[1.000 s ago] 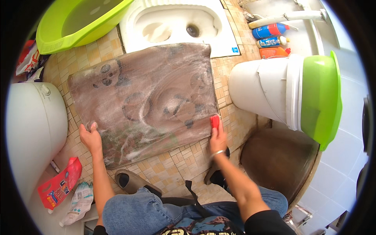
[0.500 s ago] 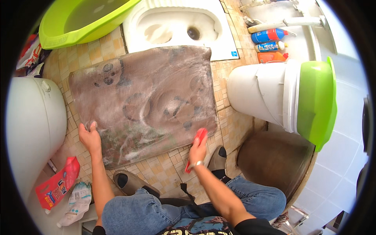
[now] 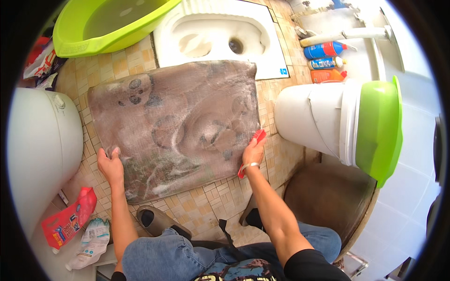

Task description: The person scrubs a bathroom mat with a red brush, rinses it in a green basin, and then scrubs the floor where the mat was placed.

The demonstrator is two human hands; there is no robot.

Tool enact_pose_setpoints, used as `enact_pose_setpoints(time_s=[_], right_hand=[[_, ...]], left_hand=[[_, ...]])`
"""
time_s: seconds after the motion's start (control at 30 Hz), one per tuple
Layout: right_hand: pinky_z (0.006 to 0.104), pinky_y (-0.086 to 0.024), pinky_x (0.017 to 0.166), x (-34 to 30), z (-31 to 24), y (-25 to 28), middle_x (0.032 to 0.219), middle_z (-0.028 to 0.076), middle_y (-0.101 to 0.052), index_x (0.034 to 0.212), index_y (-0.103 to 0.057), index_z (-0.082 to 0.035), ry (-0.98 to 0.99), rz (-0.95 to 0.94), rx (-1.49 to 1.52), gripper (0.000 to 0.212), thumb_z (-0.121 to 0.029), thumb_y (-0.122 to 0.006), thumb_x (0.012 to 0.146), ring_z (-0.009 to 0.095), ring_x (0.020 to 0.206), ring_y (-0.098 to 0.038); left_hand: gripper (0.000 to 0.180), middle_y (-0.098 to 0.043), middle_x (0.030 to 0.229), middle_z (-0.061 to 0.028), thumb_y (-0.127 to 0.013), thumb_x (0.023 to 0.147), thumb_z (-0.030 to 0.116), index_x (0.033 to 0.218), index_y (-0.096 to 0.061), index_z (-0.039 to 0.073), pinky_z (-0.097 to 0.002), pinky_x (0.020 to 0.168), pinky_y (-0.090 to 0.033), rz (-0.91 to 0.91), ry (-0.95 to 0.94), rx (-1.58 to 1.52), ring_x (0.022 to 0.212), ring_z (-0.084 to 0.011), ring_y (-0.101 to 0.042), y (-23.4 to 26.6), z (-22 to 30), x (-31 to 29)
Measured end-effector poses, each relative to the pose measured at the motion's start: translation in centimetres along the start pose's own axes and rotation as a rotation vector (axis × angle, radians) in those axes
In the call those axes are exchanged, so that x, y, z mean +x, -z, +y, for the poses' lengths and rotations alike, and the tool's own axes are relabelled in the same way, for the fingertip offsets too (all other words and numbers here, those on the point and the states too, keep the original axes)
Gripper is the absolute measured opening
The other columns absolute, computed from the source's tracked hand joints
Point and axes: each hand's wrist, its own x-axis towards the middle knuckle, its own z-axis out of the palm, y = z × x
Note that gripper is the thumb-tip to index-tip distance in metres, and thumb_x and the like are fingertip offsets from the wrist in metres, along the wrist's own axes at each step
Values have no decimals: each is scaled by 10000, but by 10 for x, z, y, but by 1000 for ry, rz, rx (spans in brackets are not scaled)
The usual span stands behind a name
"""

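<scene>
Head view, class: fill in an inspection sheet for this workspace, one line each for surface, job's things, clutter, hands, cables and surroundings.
Surface: tan tiled floor, wet.
Job's things: soapy brown mat lying flat; red brush at its right edge.
Clutter: red packet, white pouch, three bottles.
Hands: left hand pressing on the mat's left corner; right hand gripping the brush.
Cables: nothing seen.
Surroundings: floor toilet, green basin, white bucket with green lid, white tank.

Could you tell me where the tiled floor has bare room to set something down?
Bare tiles show between the soapy mat and the shoes, and between mat and green basin. Crowded: bottles beside the white bucket; packets lower left.
</scene>
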Motion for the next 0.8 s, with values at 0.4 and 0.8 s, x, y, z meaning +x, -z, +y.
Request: enact_pose_setpoints(time_s=[0.4,0.8], right_hand=[[543,-529,851,-7,-101,-19,1027,281,-704,1622,-232,-54,301,-84,46,668,-379,-455,1083,472,935,-688],[495,-577,714,-42,-102,-9,992,155,-673,1587,-392,-330,903,-332,-237,580,-369,-555,1032,374,820,-695]], left_hand=[[234,-676,902,-217,-773,817,36,955,-604,-51,-440,810,-499,-11,23,35,833,-382,-643,10,4,1],[304,-698,858,-119,-777,799,-50,1069,-640,-21,-380,760,-531,-2,132,-107,784,-244,-682,32,-6,0]])
